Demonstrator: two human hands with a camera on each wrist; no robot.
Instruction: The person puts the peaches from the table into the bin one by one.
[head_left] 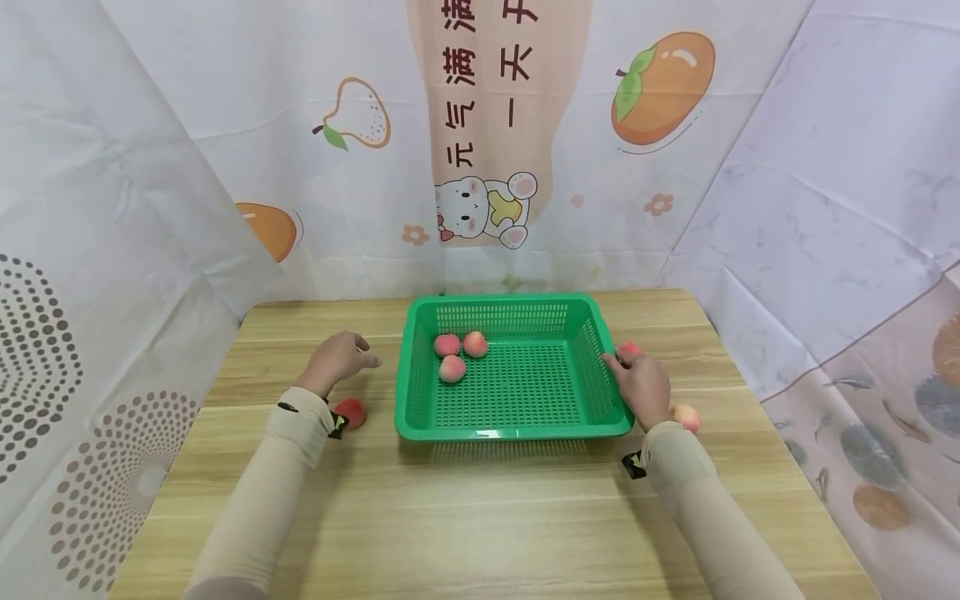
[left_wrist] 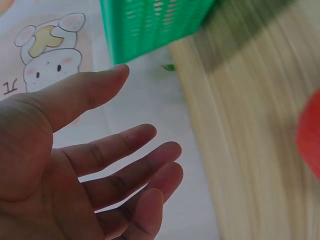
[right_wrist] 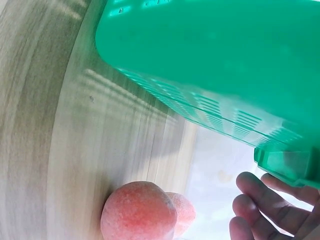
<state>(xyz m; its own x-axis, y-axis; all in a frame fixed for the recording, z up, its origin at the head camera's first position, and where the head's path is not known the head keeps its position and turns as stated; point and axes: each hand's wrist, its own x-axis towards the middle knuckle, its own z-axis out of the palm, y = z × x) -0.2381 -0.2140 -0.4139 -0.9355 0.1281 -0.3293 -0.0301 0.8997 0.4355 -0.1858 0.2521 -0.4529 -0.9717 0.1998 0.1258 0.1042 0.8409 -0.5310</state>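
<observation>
A green plastic basket (head_left: 495, 433) with slotted walls holds three peaches, one of them a pink peach (head_left: 452, 369), grouped at its left end. My right hand (head_left: 643, 387) grips the basket's right rim, thumb over the edge; in the right wrist view its fingers (right_wrist: 270, 207) curl under the rim. Off the basket's left side hovers my left hand (head_left: 339, 360), apart from the rim, with nothing in its spread, slightly bent fingers. Below that hand a red peach (head_left: 350, 413) lies on the table, partly covered by the wrist strap.
Right of the basket, a pale peach (head_left: 687, 417) lies beside my right wrist, and another peach (head_left: 628, 350) shows partly behind my right hand. The wooden table (head_left: 480, 517) is enclosed by printed curtains (head_left: 360, 192) at the back and sides.
</observation>
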